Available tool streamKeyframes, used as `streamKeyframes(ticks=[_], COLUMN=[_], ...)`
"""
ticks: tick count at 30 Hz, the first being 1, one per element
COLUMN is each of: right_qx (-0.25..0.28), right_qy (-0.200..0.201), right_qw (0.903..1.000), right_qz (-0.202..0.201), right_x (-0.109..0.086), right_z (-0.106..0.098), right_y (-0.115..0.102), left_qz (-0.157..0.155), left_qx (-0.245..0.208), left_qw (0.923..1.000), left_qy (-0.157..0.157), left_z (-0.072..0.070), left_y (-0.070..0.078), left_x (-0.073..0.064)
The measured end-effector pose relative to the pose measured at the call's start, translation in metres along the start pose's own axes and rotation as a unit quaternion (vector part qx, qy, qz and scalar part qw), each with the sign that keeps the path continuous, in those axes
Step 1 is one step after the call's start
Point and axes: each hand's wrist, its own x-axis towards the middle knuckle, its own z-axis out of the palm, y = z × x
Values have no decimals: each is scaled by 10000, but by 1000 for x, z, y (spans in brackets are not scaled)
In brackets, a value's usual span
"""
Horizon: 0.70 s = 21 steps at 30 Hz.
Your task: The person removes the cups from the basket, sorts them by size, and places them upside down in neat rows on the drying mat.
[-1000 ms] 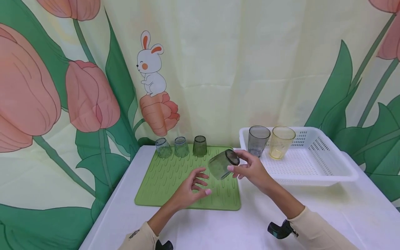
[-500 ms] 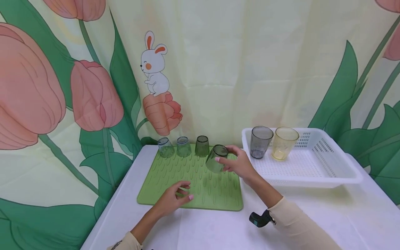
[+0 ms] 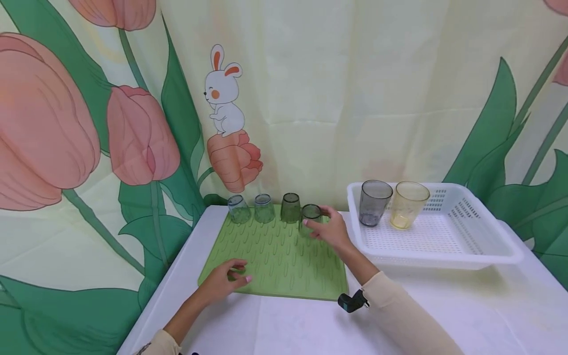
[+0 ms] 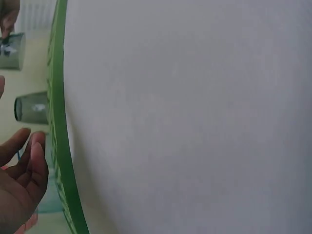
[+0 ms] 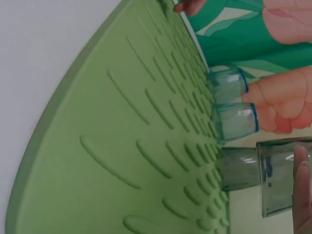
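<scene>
My right hand [image 3: 333,229] grips a smoky grey-green glass [image 3: 312,212] by its side. The glass hangs bottom up over the back right of the green ridged mat [image 3: 270,266]. In the right wrist view, a gap separates the mat from the rim of the held glass [image 5: 275,183]. Beside it on the mat stands a dark smoky glass [image 3: 290,211], also bottom up. Two bluish glasses [image 3: 264,211] continue that row to the left. My left hand [image 3: 222,282] hovers over the mat's front left part, fingers loosely bent and holding nothing.
At the right, a white perforated basket [image 3: 497,246] holds a tall grey glass [image 3: 374,204] and a yellow glass [image 3: 409,204]. A white cloth [image 3: 301,325] covers the table. Behind it hangs a printed curtain [image 3: 301,98] with tulips and a rabbit.
The right hand has carried the glass back over the mat and turned it from tilted to bottom up. My left hand has drawn away from it, to the left. The view has shifted slightly.
</scene>
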Motion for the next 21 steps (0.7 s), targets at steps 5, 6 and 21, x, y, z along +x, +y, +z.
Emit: streamKeyframes(ticks=[5,6,21], right_qx=[270,299,-17], right_qy=[357,405,1238], right_qw=[9989,9986,9913], right_qz=[120,137,442], right_x=[14,17,50], right_z=[4,4,14], right_y=[16,19,38], left_qz=[-314,-389,-727], left_qx=[108,116,518], left_qw=[9994,9992,9954], left_qy=[48,62,357], left_z=[-17,-20,-41], left_y=[-15,-17,-34], left_x=[0,-1,0])
